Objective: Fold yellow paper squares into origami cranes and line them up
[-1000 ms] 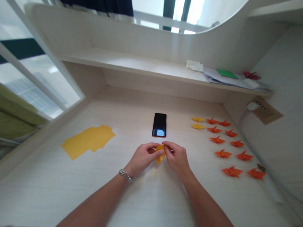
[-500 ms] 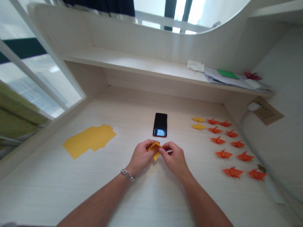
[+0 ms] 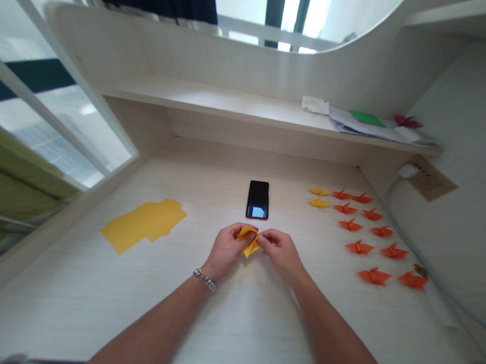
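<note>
A small piece of folded yellow origami paper [image 3: 250, 248] is held between my two hands, just in front of a black phone [image 3: 258, 199]. My left hand [image 3: 227, 250], with a silver bracelet at the wrist, pinches its left side, thumb in front. On the other side, my right hand [image 3: 279, 249] grips the paper's right edge between thumb and fingers. The fingertips behind the paper are partly hidden. Loose yellow paper sheets [image 3: 146, 224] lie overlapped on the desk to the left.
To the right stand two yellow paper cranes [image 3: 319, 203] and several orange paper cranes [image 3: 359, 247] in rows. A cable [image 3: 408, 230] runs down the right wall from a plug in the socket [image 3: 432, 178]. Papers [image 3: 372, 131] lie on the shelf [image 3: 230, 103] above.
The folded paper has opened out a little and shows a wider flap. My right hand has shifted slightly, its fingers drawn closer together.
</note>
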Demonstrator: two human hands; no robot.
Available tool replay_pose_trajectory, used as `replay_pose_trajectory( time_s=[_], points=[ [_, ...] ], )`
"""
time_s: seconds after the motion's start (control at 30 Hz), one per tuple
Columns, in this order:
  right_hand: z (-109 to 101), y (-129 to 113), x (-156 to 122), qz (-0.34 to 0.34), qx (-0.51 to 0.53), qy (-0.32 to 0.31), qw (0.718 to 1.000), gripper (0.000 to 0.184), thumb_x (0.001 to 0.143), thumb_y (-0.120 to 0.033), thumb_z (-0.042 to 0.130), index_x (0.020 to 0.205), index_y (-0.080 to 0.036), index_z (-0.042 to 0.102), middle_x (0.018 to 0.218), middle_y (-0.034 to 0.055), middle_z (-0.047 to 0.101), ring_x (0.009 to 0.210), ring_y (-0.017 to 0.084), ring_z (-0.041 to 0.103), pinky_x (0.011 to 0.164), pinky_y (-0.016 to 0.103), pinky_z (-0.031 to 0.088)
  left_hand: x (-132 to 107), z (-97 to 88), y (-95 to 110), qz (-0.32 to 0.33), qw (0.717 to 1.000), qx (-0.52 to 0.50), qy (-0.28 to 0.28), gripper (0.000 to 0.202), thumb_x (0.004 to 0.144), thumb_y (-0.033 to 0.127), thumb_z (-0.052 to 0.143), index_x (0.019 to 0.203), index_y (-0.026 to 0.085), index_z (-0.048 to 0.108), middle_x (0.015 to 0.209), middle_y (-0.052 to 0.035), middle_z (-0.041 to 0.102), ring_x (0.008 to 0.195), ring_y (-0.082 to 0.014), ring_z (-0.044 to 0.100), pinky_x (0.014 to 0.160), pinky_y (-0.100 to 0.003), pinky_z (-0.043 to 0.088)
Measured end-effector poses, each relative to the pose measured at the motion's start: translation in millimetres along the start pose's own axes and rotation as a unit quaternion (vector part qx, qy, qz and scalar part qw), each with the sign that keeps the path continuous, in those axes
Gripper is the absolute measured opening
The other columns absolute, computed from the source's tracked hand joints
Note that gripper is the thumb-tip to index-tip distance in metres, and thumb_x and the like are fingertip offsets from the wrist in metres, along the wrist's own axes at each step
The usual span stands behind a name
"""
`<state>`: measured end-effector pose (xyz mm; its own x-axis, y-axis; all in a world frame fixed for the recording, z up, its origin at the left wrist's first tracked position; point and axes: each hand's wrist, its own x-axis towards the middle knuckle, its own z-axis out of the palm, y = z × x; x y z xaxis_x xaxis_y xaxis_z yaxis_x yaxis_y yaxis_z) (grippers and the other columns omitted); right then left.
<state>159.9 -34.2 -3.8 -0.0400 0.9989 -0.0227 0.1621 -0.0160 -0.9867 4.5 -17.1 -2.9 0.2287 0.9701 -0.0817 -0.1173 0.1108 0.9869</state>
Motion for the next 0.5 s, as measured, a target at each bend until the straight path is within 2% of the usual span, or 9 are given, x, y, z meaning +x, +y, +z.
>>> replay_pose_trajectory(
  time_s=[0.13,0.3,0.4,0.5],
  points=[
    [1.3,4.9,1.6,0.038,0.066,-0.01,0.997,0.029,0.076,-0.044,0.062,0.083,-0.016,0.068,0.075,0.0041,0.068,0.067,0.017,0.061,0.054,0.025,0.047,-0.6,-0.2,0.5,0.002,1.0,-0.003,-0.004,0.032,0.072,0.034,0.071,0.094,0.011,0.069,0.093,-0.0126,0.07,0.086,-0.0238,0.064,0.076,-0.033,0.05],
    [2.2,8.4,3.5,0.037,0.08,-0.012,0.996,0.03,0.072,-0.039,0.068,0.09,-0.016,0.07,0.078,0.0051,0.07,0.065,0.016,0.062,0.054,0.024,0.048,-1.0,0.1,2.5,-0.01,1.0,-0.004,-0.016,0.034,0.071,0.033,0.071,0.096,0.01,0.068,0.094,-0.0133,0.07,0.083,-0.0234,0.065,0.075,-0.033,0.051],
    [1.5,5.3,2.6,0.02,0.058,-0.012,0.998,0.026,0.072,-0.035,0.068,0.089,-0.016,0.072,0.082,0.0066,0.072,0.07,0.018,0.065,0.062,0.028,0.051,-0.9,0.5,2.3,-0.015,1.0,-0.001,-0.015,0.034,0.069,0.031,0.074,0.096,0.01,0.069,0.096,-0.0128,0.07,0.085,-0.0238,0.065,0.076,-0.033,0.051],
    [0.2,0.7,-0.2,-0.019,-0.007,0.008,1.0,0.021,0.075,-0.031,0.066,0.089,-0.018,0.074,0.088,0.0068,0.073,0.079,0.02,0.066,0.074,0.031,0.051,-0.5,0.9,0.3,-0.023,1.0,0.009,-0.014,0.034,0.068,0.03,0.074,0.097,0.012,0.069,0.095,-0.01,0.071,0.087,-0.0229,0.065,0.077,-0.031,0.051]
  ],
)
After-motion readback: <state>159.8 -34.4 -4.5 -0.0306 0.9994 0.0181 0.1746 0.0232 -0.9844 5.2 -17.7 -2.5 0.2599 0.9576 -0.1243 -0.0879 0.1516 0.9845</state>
